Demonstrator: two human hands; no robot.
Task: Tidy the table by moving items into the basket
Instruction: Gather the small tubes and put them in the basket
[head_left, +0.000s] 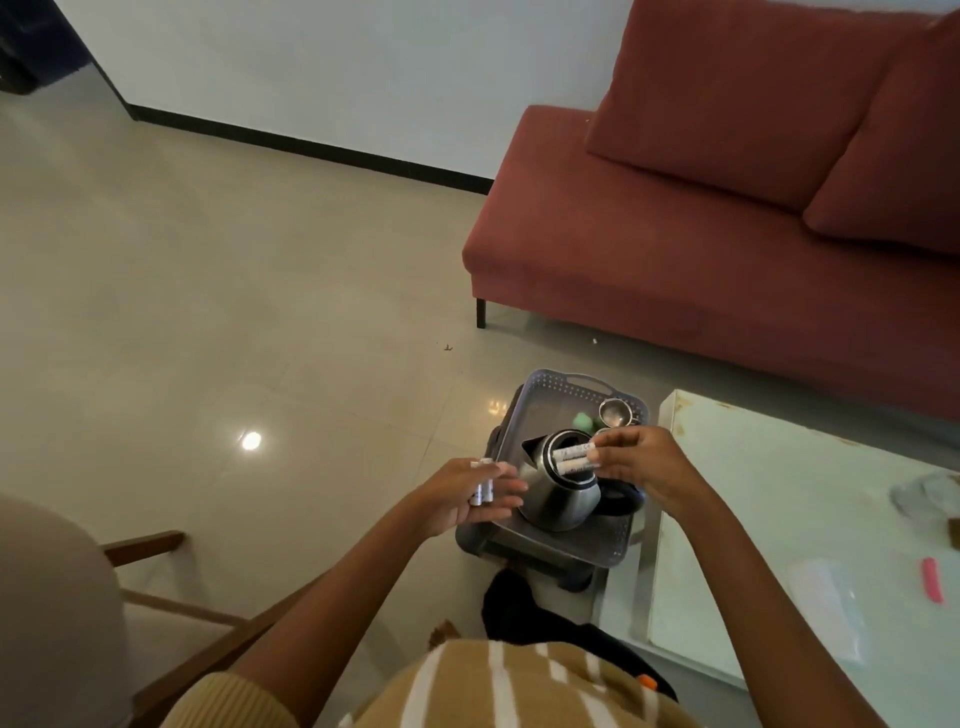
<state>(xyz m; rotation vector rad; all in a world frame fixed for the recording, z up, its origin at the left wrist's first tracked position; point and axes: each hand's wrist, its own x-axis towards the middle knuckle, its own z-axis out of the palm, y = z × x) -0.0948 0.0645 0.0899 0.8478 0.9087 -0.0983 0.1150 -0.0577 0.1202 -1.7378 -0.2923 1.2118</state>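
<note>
1. Basket (576, 387), beside table (779, 493): its kettle (558, 499) stands open-mouthed and could swallow drops
2. Right hand (639, 462): pinches battery pair (574, 460) over that mouth
3. Left hand (467, 493): near-straight fingers cradle loose batteries (482, 488) outside the basket rim; these may roll floorward

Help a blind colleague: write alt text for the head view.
A person's right hand pinches two batteries above a kettle standing in a grey basket, while the left hand carries another pair. The basket sits beside a glass table.
</note>
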